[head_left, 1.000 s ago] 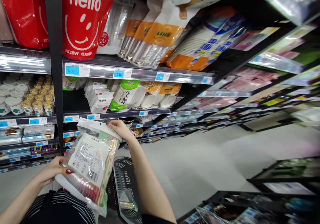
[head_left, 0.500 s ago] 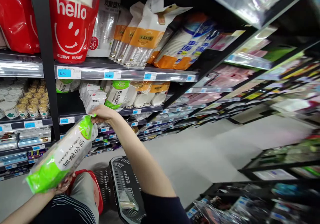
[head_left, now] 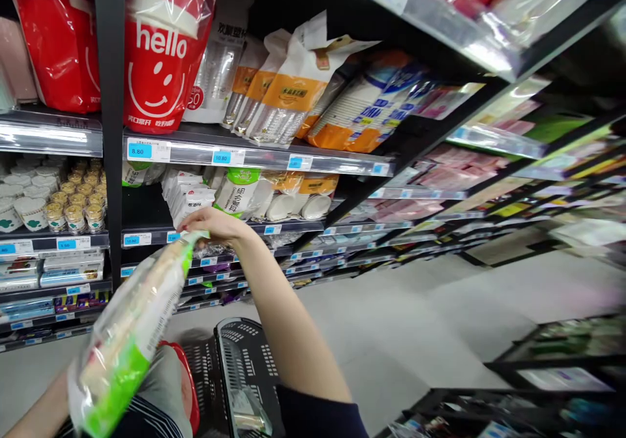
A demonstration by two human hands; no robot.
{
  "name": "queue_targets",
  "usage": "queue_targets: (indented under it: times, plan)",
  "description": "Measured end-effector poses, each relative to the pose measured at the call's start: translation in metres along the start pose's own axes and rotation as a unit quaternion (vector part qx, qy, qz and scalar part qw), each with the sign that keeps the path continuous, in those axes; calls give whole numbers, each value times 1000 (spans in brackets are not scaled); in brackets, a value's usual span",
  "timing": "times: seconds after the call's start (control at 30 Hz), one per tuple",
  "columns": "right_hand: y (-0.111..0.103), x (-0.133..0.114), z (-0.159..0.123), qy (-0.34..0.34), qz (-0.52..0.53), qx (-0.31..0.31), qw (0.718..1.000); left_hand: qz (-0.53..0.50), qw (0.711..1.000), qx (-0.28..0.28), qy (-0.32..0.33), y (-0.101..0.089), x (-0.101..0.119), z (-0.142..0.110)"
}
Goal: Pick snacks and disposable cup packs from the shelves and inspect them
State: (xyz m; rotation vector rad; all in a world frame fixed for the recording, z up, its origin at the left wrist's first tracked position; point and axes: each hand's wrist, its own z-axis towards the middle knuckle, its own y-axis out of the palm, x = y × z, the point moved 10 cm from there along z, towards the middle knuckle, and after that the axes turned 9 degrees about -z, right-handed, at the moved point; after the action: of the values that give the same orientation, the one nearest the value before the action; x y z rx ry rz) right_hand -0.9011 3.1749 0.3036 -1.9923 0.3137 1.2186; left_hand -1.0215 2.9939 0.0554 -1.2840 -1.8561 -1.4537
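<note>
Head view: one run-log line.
right hand: holds green-white package by top | left hand: hidden by package | black basket: packet inside

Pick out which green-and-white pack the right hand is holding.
The slanting pack, its top in the right hand; the other green-and-white packs sit on the shelf, either side of the small white packets.

At upper left, the red bag (head_left: 159,66) reads "hello", with 笑口常开 near its foot. Beside it, the cup pack (head_left: 220,57) bears 欢聚塑杯 and a "50" in a red disc. Below, one tag (head_left: 148,150) says 8.80, the next tag (head_left: 228,158) 10.80. At left, a lower tag (head_left: 73,243) shows 3.50. Print on the held pack (head_left: 134,334), lower left, is too blurred to read.
</note>
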Motion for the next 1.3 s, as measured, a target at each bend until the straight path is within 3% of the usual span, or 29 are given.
queue_targets:
  times: [0.07,0.13,0.2,0.3,0.57,0.73,0.83,0.97,1.07,1.17,1.3]
  plan:
    - [-11,-12,-21,-81,-38,-9,996,-2,1000,-11,9,3,21,-9]
    - [-20,-17,-40,-148,-81,-12,986,22,999,-32,25,17,46,-22]
    - [-27,-9,-53,-167,-97,-7,981,136,987,-57,70,40,75,-36]
    - [-38,10,-62,-159,-87,36,983,302,947,-6,109,58,102,-50]
    - [-51,40,-82,-125,-90,110,982,420,901,6,109,80,103,-53]
    - [-17,43,-119,-141,-159,53,976,509,850,0,140,91,91,-39]
    - [-1,64,-146,-123,-226,76,963,547,823,-34,147,99,67,-12]
    - [4,132,-190,-23,-265,183,946,566,809,-97,120,106,19,29]
    - [10,207,-231,93,-296,270,911,608,783,-112,72,91,-16,50]
    - [12,298,-284,238,-264,408,841,651,745,-140,-24,53,-58,58]
    - [43,416,-318,347,-206,476,782,684,700,-149,-144,-19,-107,60]
